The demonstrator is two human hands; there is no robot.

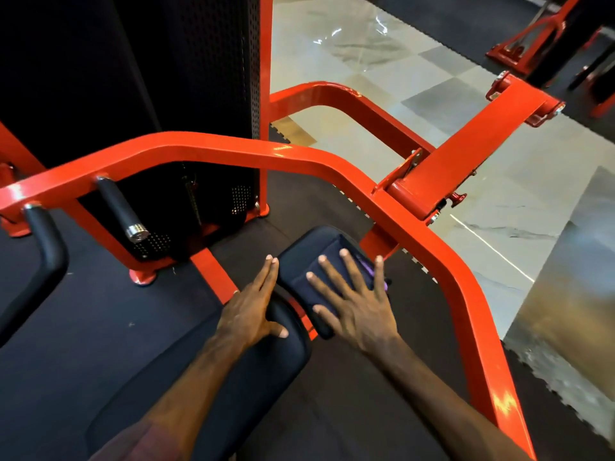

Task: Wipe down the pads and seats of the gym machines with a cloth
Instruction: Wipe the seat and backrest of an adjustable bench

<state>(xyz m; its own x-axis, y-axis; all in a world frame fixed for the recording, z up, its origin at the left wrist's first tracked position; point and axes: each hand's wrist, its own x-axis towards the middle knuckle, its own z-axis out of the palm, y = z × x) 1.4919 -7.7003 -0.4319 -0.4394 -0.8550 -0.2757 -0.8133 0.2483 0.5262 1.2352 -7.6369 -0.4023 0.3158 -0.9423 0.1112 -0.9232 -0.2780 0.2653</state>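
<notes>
Black rubber gym flooring [100, 311] below; my right hand [357, 306], fingers [327, 272] flat and spread, presses the dark purple-edged cloth [336, 261] onto the small black padded seat [306, 257], whose long axis runs ahead and slightly right of the fingertips, while my left hand [254, 311], released, rests alongside.

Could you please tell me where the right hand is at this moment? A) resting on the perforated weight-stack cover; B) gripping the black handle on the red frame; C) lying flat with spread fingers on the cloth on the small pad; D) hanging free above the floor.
C: the right hand lies flat, fingers straight and spread, on the dark cloth that covers the small pad, while the left hand rests at the pad's edge.
</notes>
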